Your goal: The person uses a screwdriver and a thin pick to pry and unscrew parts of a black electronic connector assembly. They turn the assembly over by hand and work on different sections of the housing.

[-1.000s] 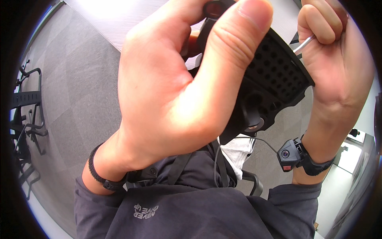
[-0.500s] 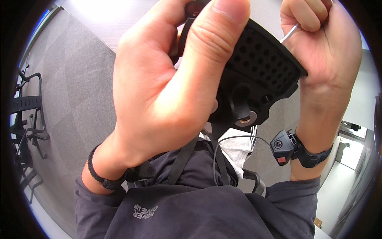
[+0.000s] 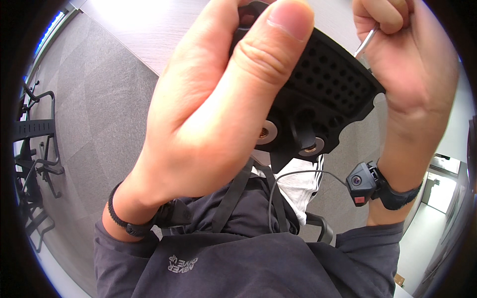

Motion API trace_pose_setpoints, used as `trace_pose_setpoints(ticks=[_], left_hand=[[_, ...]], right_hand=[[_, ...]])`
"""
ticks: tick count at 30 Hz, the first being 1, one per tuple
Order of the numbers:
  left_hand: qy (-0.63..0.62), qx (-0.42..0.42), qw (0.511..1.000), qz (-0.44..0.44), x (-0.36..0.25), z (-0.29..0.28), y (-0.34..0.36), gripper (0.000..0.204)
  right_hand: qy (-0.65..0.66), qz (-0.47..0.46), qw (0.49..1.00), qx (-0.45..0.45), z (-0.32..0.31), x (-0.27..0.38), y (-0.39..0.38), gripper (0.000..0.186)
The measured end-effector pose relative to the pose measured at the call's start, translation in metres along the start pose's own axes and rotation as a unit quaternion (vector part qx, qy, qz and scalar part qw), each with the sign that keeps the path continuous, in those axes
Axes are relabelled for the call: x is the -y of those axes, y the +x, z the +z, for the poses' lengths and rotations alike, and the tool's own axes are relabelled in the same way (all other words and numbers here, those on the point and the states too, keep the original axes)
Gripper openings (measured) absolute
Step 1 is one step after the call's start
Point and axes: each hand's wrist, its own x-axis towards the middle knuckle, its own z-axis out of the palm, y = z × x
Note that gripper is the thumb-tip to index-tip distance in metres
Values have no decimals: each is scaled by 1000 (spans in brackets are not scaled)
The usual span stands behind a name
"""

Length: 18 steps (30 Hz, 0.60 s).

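My left hand (image 3: 198,129) is closed on a black perforated plastic part (image 3: 333,82) with a scalloped edge, its thumb lying across the part's face. On the part's lower side sit two round metal threaded inserts, one (image 3: 266,132) beside my palm and another (image 3: 313,146) further right. A black curved tab stands up between them. At the upper right my right hand (image 3: 397,59) has its fingers curled round a thin metal rod (image 3: 366,42). The rod's lower end comes close to the part's right edge; whether they touch, I cannot tell. Some fingertips are cut off by the top edge.
A pale wood-grain table (image 3: 144,35) lies at the top. Black chairs (image 3: 37,131) stand at the far left on grey carpet (image 3: 99,99). A small camera (image 3: 361,184) is strapped to my right wrist, its cable (image 3: 303,172) crossing above a white cloth (image 3: 294,191).
My left hand has shifted slightly, and the insert beside its palm now shows more fully. My right hand and forearm have moved a little to the right.
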Motion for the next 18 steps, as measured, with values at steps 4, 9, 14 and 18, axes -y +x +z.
trace_pose_setpoints(ticks=[4,9,14,18], left_hand=[[4,1,1000,-6,-2,-2,-5,40],[1,3,1000,-3,-4,3,-6,40],[4,-3,1000,3,-5,3,-8,39],[0,-5,1000,7,-2,2,-9,39]], right_hand=[[-29,-12,999,-14,3,1,-5,37],[-48,-21,998,-27,3,4,-9,37],[-55,-24,998,-33,4,-1,-7,38],[-66,-25,997,-36,2,-2,-7,39]])
